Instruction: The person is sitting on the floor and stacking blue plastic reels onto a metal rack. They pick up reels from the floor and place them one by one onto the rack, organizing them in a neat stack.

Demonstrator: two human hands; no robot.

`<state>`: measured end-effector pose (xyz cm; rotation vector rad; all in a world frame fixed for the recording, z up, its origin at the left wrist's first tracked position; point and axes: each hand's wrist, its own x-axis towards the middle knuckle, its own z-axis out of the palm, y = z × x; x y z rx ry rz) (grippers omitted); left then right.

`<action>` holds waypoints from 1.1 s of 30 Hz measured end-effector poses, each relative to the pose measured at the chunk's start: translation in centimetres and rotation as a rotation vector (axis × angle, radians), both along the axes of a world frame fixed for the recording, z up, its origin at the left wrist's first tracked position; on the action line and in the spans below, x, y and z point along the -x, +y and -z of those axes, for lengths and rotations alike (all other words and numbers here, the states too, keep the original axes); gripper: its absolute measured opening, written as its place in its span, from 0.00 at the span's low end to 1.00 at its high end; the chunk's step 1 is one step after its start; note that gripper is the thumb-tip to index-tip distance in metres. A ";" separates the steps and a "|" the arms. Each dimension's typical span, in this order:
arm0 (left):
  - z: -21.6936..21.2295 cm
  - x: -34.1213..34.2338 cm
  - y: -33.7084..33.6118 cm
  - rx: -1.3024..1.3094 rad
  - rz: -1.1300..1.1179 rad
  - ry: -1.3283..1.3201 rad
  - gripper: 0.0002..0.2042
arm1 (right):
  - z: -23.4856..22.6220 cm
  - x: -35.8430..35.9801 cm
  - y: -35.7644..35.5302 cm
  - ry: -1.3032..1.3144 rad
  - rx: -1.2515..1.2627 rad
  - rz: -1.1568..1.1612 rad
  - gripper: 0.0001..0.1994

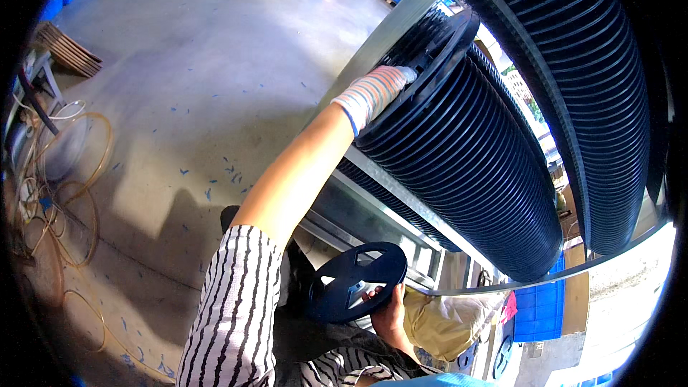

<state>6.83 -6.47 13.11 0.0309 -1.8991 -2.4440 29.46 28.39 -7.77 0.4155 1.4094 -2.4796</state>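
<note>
My left hand (376,89), in a striped work glove, reaches up and presses against the end reel (438,46) of a long row of black plastic reels (473,165) stacked side by side on a metal rack. My right hand (383,299), bare, is low near my body and grips a single black plastic reel (356,279) with cut-out openings by its lower edge. My left arm wears a black-and-white striped sleeve (233,315).
A second row of black reels (595,100) runs on a higher shelf at the right, behind a metal rail (401,21). Grey concrete floor (193,64) with coiled tubing (68,172) lies at the left. Blue crates (537,312) and a yellowish bag (441,322) sit below the rack.
</note>
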 end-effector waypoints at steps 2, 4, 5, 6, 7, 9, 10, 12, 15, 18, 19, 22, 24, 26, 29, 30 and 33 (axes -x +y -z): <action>0.5 0.9 0.1 -0.041 0.005 0.029 0.27 | -0.1 -0.1 0.0 -0.021 -0.007 0.036 0.23; 2.0 -0.3 0.3 0.035 -0.048 0.093 0.36 | -0.3 -0.5 0.5 -0.036 -0.020 0.095 0.24; 2.7 -2.3 0.1 -0.059 -0.068 0.258 0.37 | -0.2 -0.5 0.6 -0.013 -0.009 0.063 0.24; 3.3 -4.0 0.0 -0.150 -0.085 0.424 0.37 | 0.1 -0.6 0.8 0.009 0.003 0.030 0.24; 4.6 -4.0 1.2 -0.270 -0.048 0.591 0.38 | 0.5 -0.7 1.6 0.040 -0.001 0.055 0.25; 5.3 -7.2 0.9 -0.076 -0.081 0.584 0.34 | 0.6 -0.8 1.7 0.027 0.018 0.047 0.22; 5.9 -7.4 1.5 -0.002 -0.122 0.582 0.33 | 0.8 -0.8 2.0 0.017 0.008 0.073 0.21; 7.7 -6.6 2.0 0.162 -0.306 0.643 0.26 | 0.4 -0.9 1.5 0.005 0.002 0.094 0.19; 9.3 -6.1 1.7 0.334 -0.431 0.607 0.22 | 0.5 -0.9 1.7 -0.012 0.026 0.069 0.20; 11.0 -4.8 2.1 0.396 -0.588 0.693 0.20 | 0.6 -1.1 1.9 -0.018 0.038 0.083 0.21; 11.3 -4.7 2.2 0.410 -0.628 0.710 0.20 | 0.5 -1.1 1.8 -0.031 0.030 0.095 0.22; 12.3 -4.6 2.5 0.425 -0.586 0.595 0.21 | 0.1 -1.2 1.4 0.011 -0.032 0.055 0.17; 13.3 -4.6 3.0 0.482 -0.676 0.655 0.23 | 0.0 -1.0 1.3 0.018 -0.021 0.056 0.18; 13.7 -6.0 3.5 0.548 -0.743 0.712 0.24 | 0.0 -1.1 1.6 0.029 0.010 0.086 0.20; 15.1 -10.7 4.0 0.532 -0.776 0.673 0.24 | -0.2 -0.7 2.1 0.071 -0.022 0.135 0.17; 16.8 -11.6 4.6 0.530 -0.799 0.648 0.24 | -0.8 -0.6 2.1 -0.005 -0.013 0.194 0.17; 22.6 -15.7 6.4 0.408 -0.721 0.421 0.24 | -3.7 -1.2 0.7 0.064 -0.194 0.140 0.20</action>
